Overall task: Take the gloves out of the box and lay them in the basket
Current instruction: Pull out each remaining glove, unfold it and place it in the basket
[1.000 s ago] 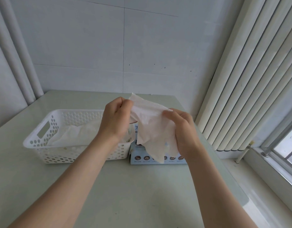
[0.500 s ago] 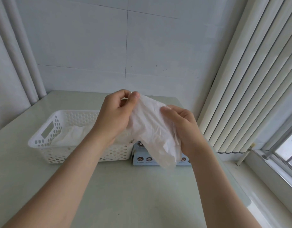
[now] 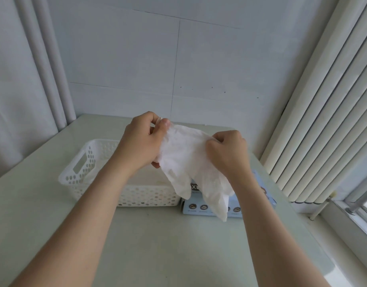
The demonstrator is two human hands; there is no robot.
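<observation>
Pale table (image 3: pixel 157 245), room corner: left hand (image 3: pixel 141 146) and right hand (image 3: pixel 228 152) pinch the glove (image 3: pixel 188 162), slanting upper left to lower right; basket (image 3: pixel 79 162) at frame left, nearer the left hand.

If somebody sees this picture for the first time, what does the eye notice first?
First the thin white glove, held up in the middle between the left hand and the right hand. Below, on the pale table, stand a white perforated basket and, right of it, a blue box.
</observation>
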